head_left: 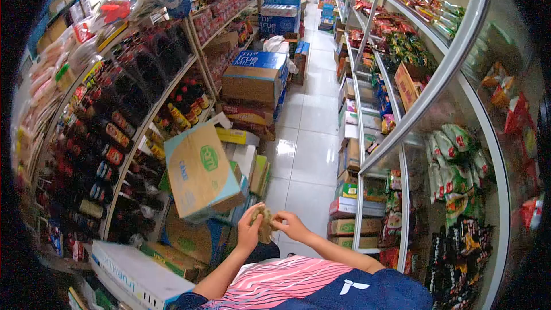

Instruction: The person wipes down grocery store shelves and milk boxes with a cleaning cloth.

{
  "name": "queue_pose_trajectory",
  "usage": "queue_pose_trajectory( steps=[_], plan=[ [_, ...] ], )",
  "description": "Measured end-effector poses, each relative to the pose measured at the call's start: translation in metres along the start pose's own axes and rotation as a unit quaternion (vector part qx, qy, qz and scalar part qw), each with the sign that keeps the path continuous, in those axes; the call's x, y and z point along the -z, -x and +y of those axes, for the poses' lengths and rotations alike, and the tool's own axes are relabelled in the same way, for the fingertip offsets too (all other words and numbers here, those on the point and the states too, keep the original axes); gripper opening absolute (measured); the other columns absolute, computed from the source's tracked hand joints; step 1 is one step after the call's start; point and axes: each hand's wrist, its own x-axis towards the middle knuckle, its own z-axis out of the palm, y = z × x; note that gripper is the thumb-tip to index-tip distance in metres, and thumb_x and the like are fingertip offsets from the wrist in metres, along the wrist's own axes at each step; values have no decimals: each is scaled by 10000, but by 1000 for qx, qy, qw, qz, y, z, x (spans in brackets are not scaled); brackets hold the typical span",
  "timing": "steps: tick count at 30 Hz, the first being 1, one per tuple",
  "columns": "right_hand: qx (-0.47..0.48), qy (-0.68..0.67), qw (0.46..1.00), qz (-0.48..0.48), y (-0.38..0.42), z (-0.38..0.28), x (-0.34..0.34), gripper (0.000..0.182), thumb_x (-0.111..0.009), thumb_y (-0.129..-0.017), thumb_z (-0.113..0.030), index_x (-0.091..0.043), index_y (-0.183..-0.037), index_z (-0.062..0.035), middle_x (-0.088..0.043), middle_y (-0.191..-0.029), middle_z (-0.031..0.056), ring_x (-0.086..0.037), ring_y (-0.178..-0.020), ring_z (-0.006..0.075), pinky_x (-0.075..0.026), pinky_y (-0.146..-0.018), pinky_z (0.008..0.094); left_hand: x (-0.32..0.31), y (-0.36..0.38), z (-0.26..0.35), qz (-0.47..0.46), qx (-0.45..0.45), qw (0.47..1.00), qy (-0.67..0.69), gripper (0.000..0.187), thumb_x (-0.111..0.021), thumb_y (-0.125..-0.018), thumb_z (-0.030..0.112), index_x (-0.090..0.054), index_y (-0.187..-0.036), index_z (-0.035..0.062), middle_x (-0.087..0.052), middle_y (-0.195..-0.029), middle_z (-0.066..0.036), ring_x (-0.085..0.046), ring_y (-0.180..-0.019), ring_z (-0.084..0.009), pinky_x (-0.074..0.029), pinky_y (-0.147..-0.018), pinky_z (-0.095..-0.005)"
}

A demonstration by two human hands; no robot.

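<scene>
In front of my body, low in the middle of the head view, my left hand (248,228) is closed around a crumpled tan-brown piece (265,229) that looks like cloth. My right hand (293,227) pinches its right side with bent fingers. Just left of and beyond the hands, a tan carton (198,166) with a green oval label and blue lettering rests tilted on other boxes. The fingers partly cover the crumpled piece, so its full shape is hidden.
Shelves of dark bottles (117,132) line the left. Blue-and-brown milk cartons (252,80) are stacked farther along the tiled aisle (293,155). A metal-framed cabinet (422,115) with packets stands close on my right. A white milk box (135,278) lies at lower left.
</scene>
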Motion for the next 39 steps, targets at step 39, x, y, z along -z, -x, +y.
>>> queue_pose_trajectory(
  steps=[39],
  plan=[
    [-43,27,986,161,-539,140,529,281,-470,-646,60,-594,-880,-33,-431,-736,11,-417,-637,89,-368,-590,210,-293,-704,-77,-49,85,995,26,235,-552,-813,197,-592,-917,-10,-587,-664,-112,-531,-606,-127,-413,-559,-282]
  ],
)
